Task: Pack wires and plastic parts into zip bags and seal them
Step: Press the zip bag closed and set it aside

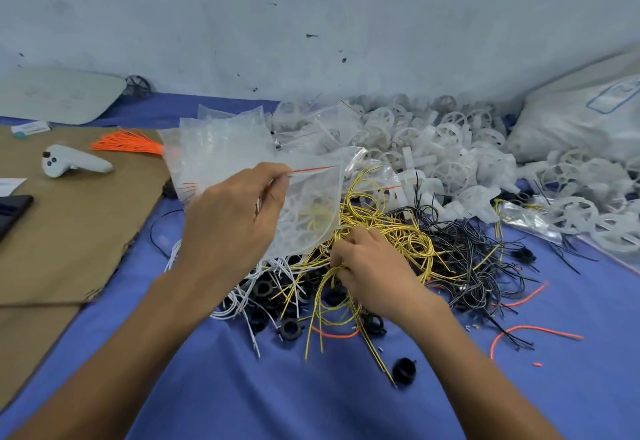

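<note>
While the left hand [235, 218] pinches the top edge of a clear zip bag [311, 211] btwn thumb & forefinger, right by its red seal strip, the bag hangs open-side up over the wire heap, w/ a white plastic part & some yellow wire visible through the film. The right hand [374, 273] sits just below & right of the bag, fingers curled into the yellow wires [391, 228], pinching a few strands that loop out under the palm. Black wires [467, 252] tangle on the right side of the yellow ones, touching them; white wires [239, 297] lie under the left forearm, mixed w/ black plastic rings [290, 328]. One more black part [403, 369] sits apart, nearer the person. All of it rests on a blue-covered worktop [277, 398]. A stack of empty zip bags [221, 149] lies behind the left hand, & a big pile of white plastic wheels [450, 152] runs along the wall to the right, ending at a white sack [581, 121]. Loose orange wires [526, 330] lie on the blue cover at right. On the left a cardboard sheet [79, 232] carries an orange wire bundle [128, 143], a white controller [74, 164] & a dark phone [12, 211] at the frame edge.
</note>
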A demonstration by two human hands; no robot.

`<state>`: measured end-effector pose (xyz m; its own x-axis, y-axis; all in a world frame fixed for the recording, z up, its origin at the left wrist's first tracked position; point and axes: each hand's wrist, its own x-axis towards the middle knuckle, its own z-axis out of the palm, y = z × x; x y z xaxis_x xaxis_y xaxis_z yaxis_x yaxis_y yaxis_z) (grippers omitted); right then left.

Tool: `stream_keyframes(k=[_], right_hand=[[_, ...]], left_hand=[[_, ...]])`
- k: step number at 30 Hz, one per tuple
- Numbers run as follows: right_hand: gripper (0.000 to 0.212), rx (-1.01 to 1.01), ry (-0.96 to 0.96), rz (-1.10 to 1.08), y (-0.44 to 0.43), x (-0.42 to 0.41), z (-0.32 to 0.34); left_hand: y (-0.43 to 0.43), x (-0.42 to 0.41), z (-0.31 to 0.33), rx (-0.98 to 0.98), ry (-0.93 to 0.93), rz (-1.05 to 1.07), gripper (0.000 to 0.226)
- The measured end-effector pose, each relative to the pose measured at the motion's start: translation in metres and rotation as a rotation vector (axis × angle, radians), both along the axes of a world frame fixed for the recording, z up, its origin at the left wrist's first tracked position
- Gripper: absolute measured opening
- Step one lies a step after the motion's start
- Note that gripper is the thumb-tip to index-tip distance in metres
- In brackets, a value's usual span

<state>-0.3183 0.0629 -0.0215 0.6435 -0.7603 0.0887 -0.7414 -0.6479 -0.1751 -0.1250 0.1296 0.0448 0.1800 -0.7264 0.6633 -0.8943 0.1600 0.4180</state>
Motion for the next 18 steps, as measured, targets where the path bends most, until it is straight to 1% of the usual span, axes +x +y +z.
stream_keyframes(k=[4, 6, 9, 12, 15, 18], right_hand=[[0.010, 0.056, -0.249, -0.037, -0.005, -0.017, 0.027], [0.007, 0.141, -0.424, -0.076, -0.007, -0.029, 0.039], [0.006, 0.333, -0.735, -0.101, -0.010, -0.044, 0.051], [0.005, 0.406, -0.974, -0.102, -0.012, -0.054, 0.056], [0.006, 0.432, -1.130, -0.119, -0.014, -0.056, 0.056], [0.007, 0.378, -1.192, -0.173, -0.014, -0.052, 0.056]], left_hand=[[0.001, 0.000, -0.001, -0.001, 0.017, -0.007, 0.011], [0.001, -0.001, -0.002, 0.000, 0.086, -0.007, 0.009], [0.002, -0.002, -0.003, -0.005, 0.186, 0.011, 0.019], [0.003, -0.003, -0.004, 0.010, 0.159, 0.028, 0.020], [0.002, -0.005, -0.007, 0.046, 0.142, 0.016, 0.018], [0.003, -0.006, -0.009, 0.066, 0.128, -0.010, 0.016]])
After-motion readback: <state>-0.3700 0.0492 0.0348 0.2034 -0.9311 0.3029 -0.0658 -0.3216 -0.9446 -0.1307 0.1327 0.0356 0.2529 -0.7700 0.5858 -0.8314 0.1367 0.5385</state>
